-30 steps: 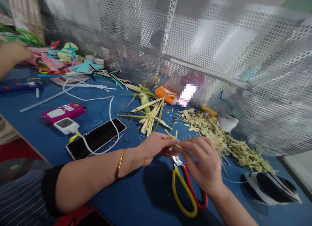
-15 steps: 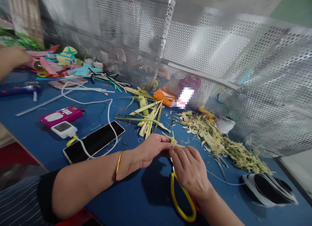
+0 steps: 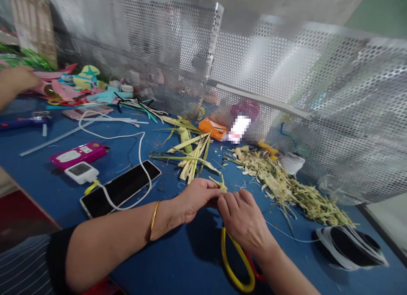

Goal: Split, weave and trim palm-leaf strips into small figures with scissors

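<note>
My left hand [image 3: 201,198], a gold bangle on its wrist, pinches a small knotted piece of pale green plant strip [image 3: 221,185], which looks like corn husk. My right hand [image 3: 242,216] is closed against the same piece, its curled fingertips meeting my left thumb. Below the right palm are scissors [image 3: 237,265] with one yellow and one red handle; their blades are hidden, and I cannot tell whether the hand bears them or they lie on the table. Just beyond my hands lies a fan of loose husk strips [image 3: 192,159].
Shredded husk [image 3: 286,185] is heaped at right, near a black spool of white thread [image 3: 349,246]. At left are a black phone [image 3: 122,189], a magenta device [image 3: 79,155] and a white cable [image 3: 141,155]. Perforated metal panels [image 3: 260,62] line the back. Another person's hand [image 3: 15,83] is at far left.
My right fingers have curled in closer over the husk piece, hiding more of it and the scissors' metal part. The view has shifted slightly; the left hand keeps its pinch.
</note>
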Demonstrator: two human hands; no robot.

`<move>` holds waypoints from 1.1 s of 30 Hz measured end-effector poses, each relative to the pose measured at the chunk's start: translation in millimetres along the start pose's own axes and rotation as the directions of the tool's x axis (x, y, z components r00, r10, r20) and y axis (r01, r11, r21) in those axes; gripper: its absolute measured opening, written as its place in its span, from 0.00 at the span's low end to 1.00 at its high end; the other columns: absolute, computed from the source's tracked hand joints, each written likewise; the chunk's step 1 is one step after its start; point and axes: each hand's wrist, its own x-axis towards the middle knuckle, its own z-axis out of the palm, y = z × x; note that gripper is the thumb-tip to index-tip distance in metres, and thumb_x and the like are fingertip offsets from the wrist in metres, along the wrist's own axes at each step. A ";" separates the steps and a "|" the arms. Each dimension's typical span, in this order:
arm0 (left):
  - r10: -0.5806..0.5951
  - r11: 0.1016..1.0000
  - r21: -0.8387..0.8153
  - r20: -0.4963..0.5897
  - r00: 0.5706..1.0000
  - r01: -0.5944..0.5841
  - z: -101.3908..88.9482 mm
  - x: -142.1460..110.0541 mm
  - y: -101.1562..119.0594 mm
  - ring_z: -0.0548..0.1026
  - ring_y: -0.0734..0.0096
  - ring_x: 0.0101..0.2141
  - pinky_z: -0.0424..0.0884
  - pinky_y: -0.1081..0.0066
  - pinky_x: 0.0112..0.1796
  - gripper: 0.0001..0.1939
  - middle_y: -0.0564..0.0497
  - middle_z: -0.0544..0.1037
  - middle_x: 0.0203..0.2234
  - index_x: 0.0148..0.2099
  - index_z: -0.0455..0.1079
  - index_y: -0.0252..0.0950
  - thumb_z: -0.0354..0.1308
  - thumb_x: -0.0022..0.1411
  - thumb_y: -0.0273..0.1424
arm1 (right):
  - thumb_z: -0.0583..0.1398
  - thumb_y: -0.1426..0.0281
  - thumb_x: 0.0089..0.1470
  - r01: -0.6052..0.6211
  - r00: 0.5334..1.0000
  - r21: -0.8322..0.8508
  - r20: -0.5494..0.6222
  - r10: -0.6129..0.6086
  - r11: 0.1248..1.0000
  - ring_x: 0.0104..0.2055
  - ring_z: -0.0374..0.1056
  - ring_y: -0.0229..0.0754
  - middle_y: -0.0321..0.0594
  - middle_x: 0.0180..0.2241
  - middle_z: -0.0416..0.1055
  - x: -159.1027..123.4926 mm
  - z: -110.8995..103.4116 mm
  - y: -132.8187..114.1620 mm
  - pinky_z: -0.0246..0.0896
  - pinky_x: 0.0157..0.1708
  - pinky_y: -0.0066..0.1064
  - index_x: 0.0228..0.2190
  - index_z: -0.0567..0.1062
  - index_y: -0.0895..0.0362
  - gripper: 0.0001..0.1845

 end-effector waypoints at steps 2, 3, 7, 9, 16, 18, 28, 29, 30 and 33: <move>0.011 1.000 -0.007 -0.002 1.000 -0.011 -0.4 0.3 -1.0 0.71 0.76 0.25 0.67 0.73 0.32 0.08 0.52 0.76 0.22 0.26 0.74 0.29 0.68 0.42 0.27 | 0.48 0.81 0.57 0.017 0.999 0.026 -0.031 -0.016 1.000 0.26 0.55 0.43 0.39 0.24 0.62 -1.9 1.5 -0.2 0.50 0.34 0.38 0.28 0.67 0.56 0.13; 0.022 1.000 -0.010 -0.003 1.000 -0.022 -0.3 0.3 -1.3 0.71 0.76 0.25 0.67 0.74 0.32 0.08 0.51 0.76 0.23 0.26 0.74 0.29 0.68 0.42 0.27 | 0.48 0.81 0.58 0.019 0.998 0.042 -0.054 -0.017 0.999 0.26 0.55 0.43 0.38 0.23 0.62 -2.7 2.3 -0.6 0.50 0.34 0.37 0.28 0.67 0.56 0.13; 0.068 0.998 -0.011 -0.036 0.997 -0.068 1.0 -0.2 -2.2 0.70 0.77 0.25 0.65 0.75 0.30 0.10 0.52 0.76 0.23 0.28 0.74 0.29 0.69 0.42 0.28 | 0.48 0.80 0.60 0.016 0.991 0.120 -0.137 0.000 0.993 0.26 0.55 0.42 0.39 0.23 0.63 -3.5 4.5 -3.6 0.51 0.33 0.36 0.27 0.67 0.57 0.13; 0.075 0.997 -0.002 -0.063 0.995 -0.075 1.5 0.1 -3.1 0.70 0.77 0.25 0.64 0.76 0.30 0.11 0.51 0.76 0.23 0.30 0.75 0.28 0.69 0.42 0.28 | 0.49 0.80 0.60 0.012 0.988 0.147 -0.154 0.011 0.989 0.27 0.56 0.42 0.39 0.24 0.63 -3.1 5.5 -5.8 0.52 0.34 0.36 0.27 0.67 0.57 0.13; 0.042 0.999 0.014 -0.078 0.996 -0.041 -1.7 2.6 -5.0 0.70 0.78 0.24 0.64 0.77 0.29 0.10 0.53 0.75 0.22 0.31 0.74 0.30 0.67 0.43 0.26 | 0.49 0.80 0.60 -0.001 0.990 0.184 -0.142 0.028 0.983 0.28 0.59 0.44 0.40 0.24 0.64 -4.2 9.8 -14.3 0.54 0.35 0.37 0.27 0.66 0.57 0.13; 0.034 0.999 0.008 -0.081 0.996 -0.033 -2.8 3.2 -2.7 0.70 0.79 0.23 0.64 0.77 0.29 0.09 0.54 0.75 0.21 0.32 0.74 0.31 0.67 0.44 0.26 | 0.49 0.81 0.60 -0.017 0.988 0.200 -0.147 0.047 0.980 0.29 0.60 0.43 0.40 0.25 0.66 -4.4 7.5 -12.7 0.53 0.35 0.36 0.28 0.66 0.57 0.12; 0.036 0.999 -0.018 -0.023 0.999 -0.037 -7.5 4.8 10.0 0.75 0.75 0.27 0.71 0.71 0.37 0.09 0.49 0.78 0.26 0.36 0.74 0.30 0.65 0.52 0.30 | 0.51 0.63 0.64 -0.544 0.819 0.506 0.146 0.555 0.669 0.31 0.65 0.43 0.40 0.30 0.71 -4.0 -2.9 17.2 0.53 0.31 0.31 0.32 0.70 0.54 0.13; 0.026 1.000 -0.016 -0.029 0.999 -0.026 -7.8 4.9 10.0 0.74 0.76 0.26 0.71 0.71 0.37 0.09 0.49 0.78 0.25 0.35 0.74 0.30 0.65 0.53 0.31 | 0.51 0.63 0.64 -0.570 0.805 0.537 0.211 0.555 0.622 0.29 0.64 0.42 0.38 0.28 0.71 -4.3 -1.7 16.8 0.52 0.30 0.30 0.29 0.70 0.54 0.14; 0.016 1.000 -0.012 -0.026 1.000 -0.017 -8.0 5.1 9.6 0.74 0.76 0.26 0.71 0.72 0.37 0.09 0.49 0.77 0.25 0.34 0.74 0.30 0.65 0.53 0.31 | 0.50 0.63 0.64 -0.593 0.789 0.559 0.260 0.557 0.579 0.27 0.64 0.41 0.37 0.25 0.70 -4.3 -0.5 15.7 0.51 0.29 0.29 0.28 0.69 0.53 0.15; 0.002 1.000 0.028 0.006 1.000 -0.002 -8.3 5.7 6.0 0.72 0.79 0.25 0.70 0.75 0.33 0.10 0.51 0.77 0.25 0.35 0.75 0.30 0.67 0.50 0.30 | 0.51 0.63 0.62 -0.649 0.740 0.599 0.353 0.573 0.469 0.24 0.61 0.38 0.34 0.22 0.68 -2.7 2.4 9.8 0.49 0.26 0.27 0.25 0.67 0.53 0.15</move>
